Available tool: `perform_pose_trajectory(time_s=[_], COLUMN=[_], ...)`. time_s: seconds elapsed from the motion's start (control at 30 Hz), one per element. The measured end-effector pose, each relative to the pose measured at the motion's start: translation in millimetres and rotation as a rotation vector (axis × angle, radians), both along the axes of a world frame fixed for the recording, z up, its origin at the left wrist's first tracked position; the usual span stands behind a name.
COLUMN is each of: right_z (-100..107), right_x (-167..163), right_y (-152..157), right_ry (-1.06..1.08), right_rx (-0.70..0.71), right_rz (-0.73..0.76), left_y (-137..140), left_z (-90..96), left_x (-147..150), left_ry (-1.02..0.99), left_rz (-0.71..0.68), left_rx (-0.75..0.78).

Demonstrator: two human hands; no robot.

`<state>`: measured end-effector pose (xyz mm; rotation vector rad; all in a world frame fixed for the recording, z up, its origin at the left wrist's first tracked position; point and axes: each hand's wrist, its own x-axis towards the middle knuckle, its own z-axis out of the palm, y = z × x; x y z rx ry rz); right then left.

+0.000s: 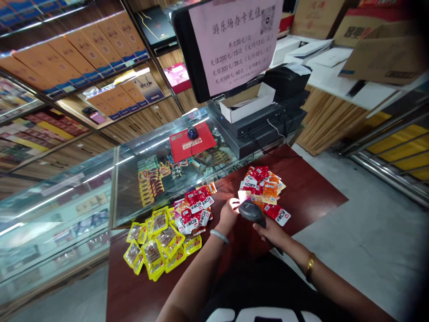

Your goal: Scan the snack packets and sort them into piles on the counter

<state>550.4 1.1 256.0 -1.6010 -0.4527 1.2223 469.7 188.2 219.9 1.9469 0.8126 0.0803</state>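
Observation:
My right hand is wrapped around the handle of a dark barcode scanner. Light from its head falls on a small snack packet, which my left hand pinches by the edge. To the right, a loose pile of red and orange snack packets lies on the dark red table. Left of my left hand are more red-and-white packets, beside a heap of yellow packets with clear windows. The scanner partly covers the right pile.
Beyond the table stands a glass display counter bearing a red mouse pad and a mouse. A monitor with a pink price notice rises behind a white open box. At right are a cardboard box and metal rails.

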Motion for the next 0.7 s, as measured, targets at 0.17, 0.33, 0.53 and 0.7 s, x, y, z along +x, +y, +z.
perform_pose_trajectory(time_s=[0.17, 0.33, 0.53, 0.7], right_z=[-4.3, -6.4, -11.1, -10.6], right_x=[-2.8, -11.1, -21.7, -27.4], right_y=[-13.6, -16.0, -11.4, -6.8], right_ry=[-0.072, -0.047, -0.024, -0.032], right_rx=[-0.072, -0.074, -0.062, -0.026], right_rz=[0.050, 0.130, 0.325, 0.380], left_y=[-4.0, -15.4, -25.3, -19.9], left_z=[7.2, 17.7, 6.0, -6.7], left_x=[-53.1, -137.7, -150.2, -135.0], left_ry=[0.174, 0.678, 0.777, 0.684], left_rz=[0.056, -0.026, -0.007, 0.060], left_rx=[0.169, 0.458, 0.414, 0.126])
